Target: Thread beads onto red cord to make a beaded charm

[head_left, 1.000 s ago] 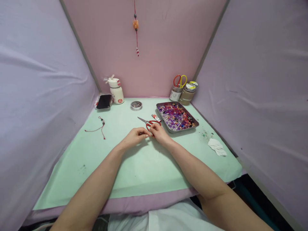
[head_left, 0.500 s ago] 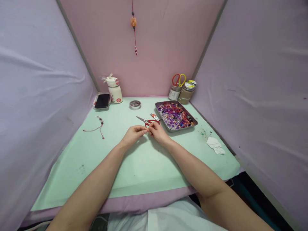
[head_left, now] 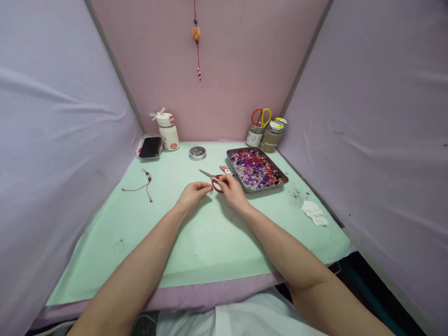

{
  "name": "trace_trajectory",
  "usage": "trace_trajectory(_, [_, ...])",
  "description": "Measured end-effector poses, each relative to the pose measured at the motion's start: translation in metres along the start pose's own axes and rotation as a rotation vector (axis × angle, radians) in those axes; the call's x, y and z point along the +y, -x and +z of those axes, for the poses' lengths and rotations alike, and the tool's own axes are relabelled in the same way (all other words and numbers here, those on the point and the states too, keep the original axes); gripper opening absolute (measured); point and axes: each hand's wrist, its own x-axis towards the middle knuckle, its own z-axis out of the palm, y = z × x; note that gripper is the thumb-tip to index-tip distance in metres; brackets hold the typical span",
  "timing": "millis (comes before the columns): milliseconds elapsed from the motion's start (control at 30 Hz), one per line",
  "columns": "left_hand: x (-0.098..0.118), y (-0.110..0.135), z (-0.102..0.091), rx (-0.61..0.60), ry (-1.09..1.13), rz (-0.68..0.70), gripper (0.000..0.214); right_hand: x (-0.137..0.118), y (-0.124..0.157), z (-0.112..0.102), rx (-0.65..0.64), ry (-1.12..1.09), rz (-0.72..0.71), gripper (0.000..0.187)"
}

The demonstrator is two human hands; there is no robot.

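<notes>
- My left hand (head_left: 194, 193), in the middle of the frame, has thumb and forefinger pinched on a small pale thing (head_left: 211, 192), too tiny for me to name
- My right hand (head_left: 231, 191) is just beside it, apart from the left, fingertips drawn together; I cannot tell whether they grip anything
- The red-handled scissors (head_left: 213, 177) lie at the centre, blades pointing to the upper left, handles partly behind my right fingers; I cannot tell whether I touch them
- A metal tray (head_left: 261, 189) of purple, red and clear beads (head_left: 255, 170) sits right of centre, near my right hand
- Between tray and scissors I see a small red-and-white item (head_left: 225, 170)
- Left of centre, a knotted cord (head_left: 148, 178) lies on the green cloth (head_left: 224, 252), well apart from my hands
- Above centre stands a round tub (head_left: 198, 152); at right lies a crumpled white tissue (head_left: 314, 213)
</notes>
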Motion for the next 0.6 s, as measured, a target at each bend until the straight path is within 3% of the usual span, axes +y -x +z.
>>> trace_trajectory(167, [-0.003, -0.002, -0.001, 0.02, -0.003, 0.008, 0.033, -0.009, 0.004, -0.003, 0.003, 0.136, -0.149, 0.01])
trace_trajectory(300, [0.0, 0.001, 0.001, 0.01, -0.081, -0.006, 0.029, -0.012, 0.006, -0.005, -0.067, 0.193, -0.235, 0.012])
trace_trajectory(500, [0.007, 0.008, 0.006, -0.05, -0.247, -0.006, 0.024, -0.016, 0.008, -0.005, -0.147, 0.216, -0.285, 0.013])
trace_trajectory(600, [0.008, 0.009, 0.005, -0.051, -0.256, 0.033, 0.024, -0.016, 0.007, -0.004, -0.096, 0.143, -0.233, 0.01])
